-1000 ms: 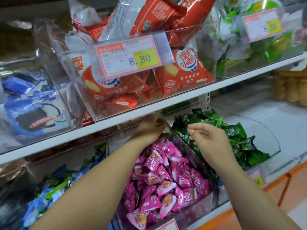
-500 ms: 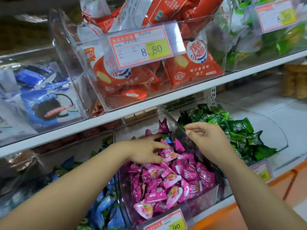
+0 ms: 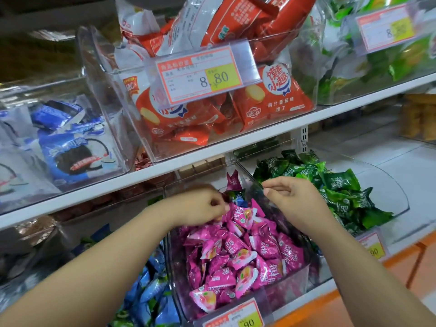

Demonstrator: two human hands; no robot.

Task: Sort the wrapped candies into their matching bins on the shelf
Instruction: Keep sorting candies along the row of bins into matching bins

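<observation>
The pink candies, crinkly foil pillows with sawtooth ends, lie every way in the clear plastic bin. An upright candy at the bin's back stands crimp up. My left hand curls into the bin's back heap, and I cannot tell whether its grip pinches anything. My right hand, over the bin's right wall, has its grip curled together on nothing visible.

Hands: 2, the left hand and the right hand.
Clear bins: 6 in plain view, 3 in the upper row and 3 in the lower.
Price tags: 4.
Uncountable heaps: pink candies, green candies, blue candies.
</observation>
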